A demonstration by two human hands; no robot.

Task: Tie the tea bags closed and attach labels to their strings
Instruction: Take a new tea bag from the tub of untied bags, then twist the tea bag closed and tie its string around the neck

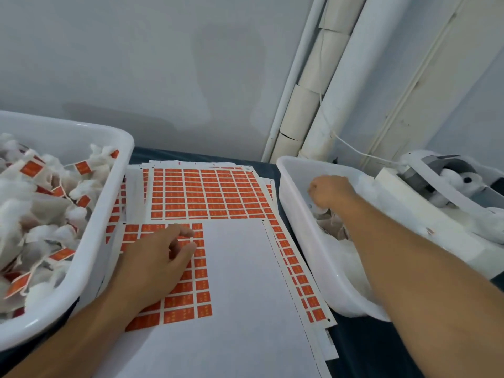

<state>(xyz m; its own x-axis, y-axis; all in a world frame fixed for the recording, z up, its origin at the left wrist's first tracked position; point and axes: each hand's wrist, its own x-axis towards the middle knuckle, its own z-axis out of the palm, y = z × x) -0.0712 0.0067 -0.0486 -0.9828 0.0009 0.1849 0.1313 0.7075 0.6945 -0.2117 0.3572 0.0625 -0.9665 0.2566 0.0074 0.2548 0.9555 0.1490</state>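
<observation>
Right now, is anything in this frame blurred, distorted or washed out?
Head view: wide-angle bending curves the pipes and tilts the wall; the right hand in the right tub is slightly soft; label print on the sheets is unreadable; lighting even, no harsh glare.

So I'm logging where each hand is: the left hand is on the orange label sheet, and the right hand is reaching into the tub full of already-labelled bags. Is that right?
Not quite. The head view shows the right hand reaching into the right tub, whose bags carry no visible labels. The labelled bags fill the left tub. The left hand is on the orange label sheet, as you said.
</observation>
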